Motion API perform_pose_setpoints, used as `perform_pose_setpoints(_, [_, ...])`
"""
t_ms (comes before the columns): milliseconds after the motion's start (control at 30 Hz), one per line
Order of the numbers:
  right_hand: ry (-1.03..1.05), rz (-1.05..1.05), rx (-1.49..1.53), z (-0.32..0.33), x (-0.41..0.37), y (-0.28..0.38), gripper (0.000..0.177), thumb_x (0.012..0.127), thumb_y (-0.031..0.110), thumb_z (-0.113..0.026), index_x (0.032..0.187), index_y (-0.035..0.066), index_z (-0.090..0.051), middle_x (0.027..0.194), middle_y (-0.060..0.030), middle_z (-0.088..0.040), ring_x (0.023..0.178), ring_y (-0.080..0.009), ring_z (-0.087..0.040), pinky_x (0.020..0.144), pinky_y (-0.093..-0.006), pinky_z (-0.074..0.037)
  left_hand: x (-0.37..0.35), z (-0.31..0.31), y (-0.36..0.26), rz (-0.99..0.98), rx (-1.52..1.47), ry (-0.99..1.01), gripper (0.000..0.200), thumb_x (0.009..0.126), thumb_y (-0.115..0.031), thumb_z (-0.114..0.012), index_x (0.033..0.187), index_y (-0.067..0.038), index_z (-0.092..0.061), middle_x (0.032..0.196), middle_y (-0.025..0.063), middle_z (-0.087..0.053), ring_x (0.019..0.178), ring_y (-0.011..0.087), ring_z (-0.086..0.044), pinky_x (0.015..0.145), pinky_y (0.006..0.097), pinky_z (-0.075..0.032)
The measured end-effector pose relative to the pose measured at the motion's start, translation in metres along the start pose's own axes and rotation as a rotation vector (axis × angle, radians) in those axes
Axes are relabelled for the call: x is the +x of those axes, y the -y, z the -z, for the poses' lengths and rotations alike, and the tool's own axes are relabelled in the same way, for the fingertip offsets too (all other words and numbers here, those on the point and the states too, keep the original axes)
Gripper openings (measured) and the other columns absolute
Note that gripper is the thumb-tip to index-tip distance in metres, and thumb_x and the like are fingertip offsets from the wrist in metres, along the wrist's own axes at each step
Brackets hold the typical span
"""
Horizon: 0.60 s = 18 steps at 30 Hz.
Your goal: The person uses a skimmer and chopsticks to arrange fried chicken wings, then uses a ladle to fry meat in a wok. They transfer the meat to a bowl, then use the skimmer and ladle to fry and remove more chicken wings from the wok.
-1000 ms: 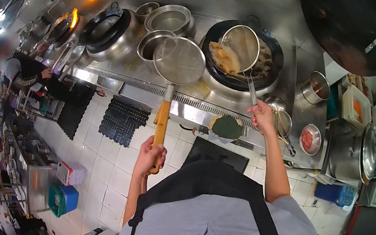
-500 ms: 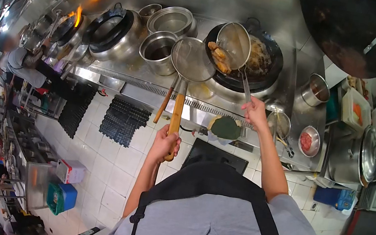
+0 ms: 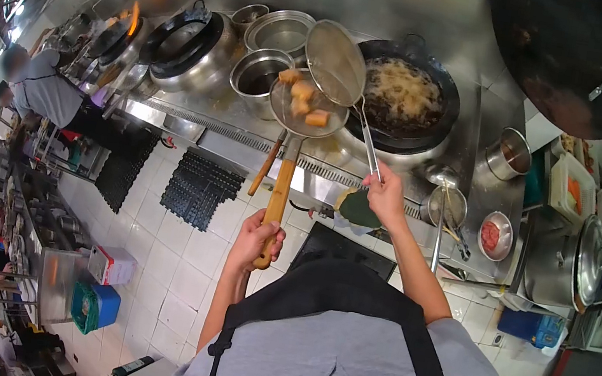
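Note:
My left hand point(image 3: 258, 238) is wrapped round the wooden handle of a round mesh strainer point(image 3: 282, 110), on which several golden fried pieces point(image 3: 303, 92) lie. My right hand point(image 3: 385, 193) grips the metal handle of a second mesh strainer point(image 3: 336, 62), tilted above and beside the first and holding nothing that I can see. To its right, oil bubbles and foams in a black wok point(image 3: 448, 117) on the stove. A metal pot of dark liquid point(image 3: 255, 81) stands partly behind the left strainer.
Another black wok point(image 3: 152, 46) sits further left, near an open flame point(image 3: 134, 18). A co-worker point(image 3: 49, 89) stands at the far left. On the right are a metal pot point(image 3: 509, 155), a bowl of red meat point(image 3: 496, 236) and a large lidded pot point(image 3: 550, 263).
My right hand's strainer has swung left, away from the wok, and tipped. The fried pieces have passed from it onto the left strainer. The foaming oil is now more exposed.

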State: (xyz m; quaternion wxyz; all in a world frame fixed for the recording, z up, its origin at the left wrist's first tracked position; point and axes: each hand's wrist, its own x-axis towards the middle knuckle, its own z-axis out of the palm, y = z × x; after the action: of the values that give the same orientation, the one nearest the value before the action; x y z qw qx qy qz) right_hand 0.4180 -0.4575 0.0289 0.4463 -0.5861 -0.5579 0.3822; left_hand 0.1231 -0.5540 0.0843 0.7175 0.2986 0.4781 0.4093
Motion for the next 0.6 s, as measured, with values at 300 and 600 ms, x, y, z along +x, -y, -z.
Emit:
perform_pose_setpoints(300, [-0.317,0.084,-0.44,0.129,0.046,-0.022,0.044,0.086,-0.002,-0.049,0.129,-0.004,-0.057,0.077,-0.0143,-0.071,0.072,-0.0236,-0.069,0.07,-0.0344,-0.053,-0.046,0.028,-0.04,-0.087,-0.122,0.006,0.021,0.093,-0.014,-0.055,0.107,-0.002,-0.047,0.073,0.0084,-0.056,0.043,0.0108,-0.047,0.036,0.0253,-0.041])
perform_pose_setpoints(600, [-0.209,-0.336,0.232,0.142,0.09,-0.063,0.013,0.086,-0.009,-0.044,0.093,-0.007,-0.055,0.075,-0.0183,-0.062,0.042,-0.0123,-0.046,0.032,-0.0294,-0.03,0.075,0.1,-0.072,-0.198,-0.108,0.08,0.01,0.096,-0.012,-0.052,0.098,-0.004,-0.047,0.076,0.008,-0.056,0.05,0.012,-0.05,0.041,0.0265,-0.044])
